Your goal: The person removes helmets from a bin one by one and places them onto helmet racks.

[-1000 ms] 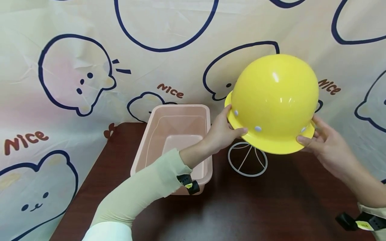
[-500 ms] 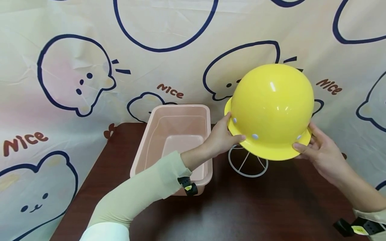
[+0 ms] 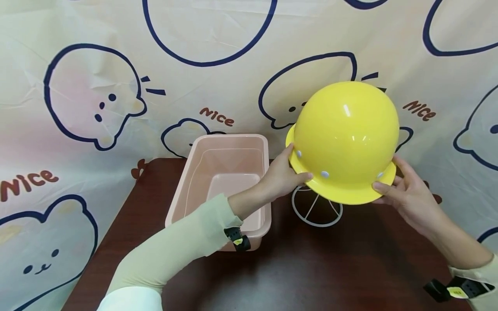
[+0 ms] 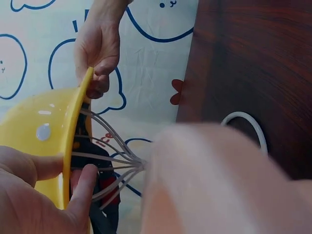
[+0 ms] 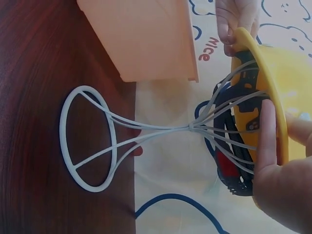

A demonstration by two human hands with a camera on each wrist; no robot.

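A yellow hard hat (image 3: 346, 134) is held by its brim, dome up, over a white wire hat stand (image 3: 317, 211). My left hand (image 3: 282, 175) pinches the left side of the brim, thumb on top and fingers beneath. On the opposite side my right hand (image 3: 412, 198) grips the brim the same way. In the right wrist view the stand's spreading upper wires (image 5: 214, 124) reach into the underside of the hat, among its dark inner straps (image 5: 226, 161). Whether the hat's weight rests on the wires I cannot tell. The stand's ring base (image 5: 63, 139) lies on the table.
A pink plastic basin (image 3: 218, 160) stands left of the stand, partly behind my left forearm. Both are on a dark reddish-brown table (image 3: 311, 272). A pale cloth printed with cartoon animals (image 3: 155, 34) hangs directly behind the table.
The hard hat has come down and slightly left, held in both hands, and its brim now hides more of the stand's lower wires. In the last half second it has barely moved.
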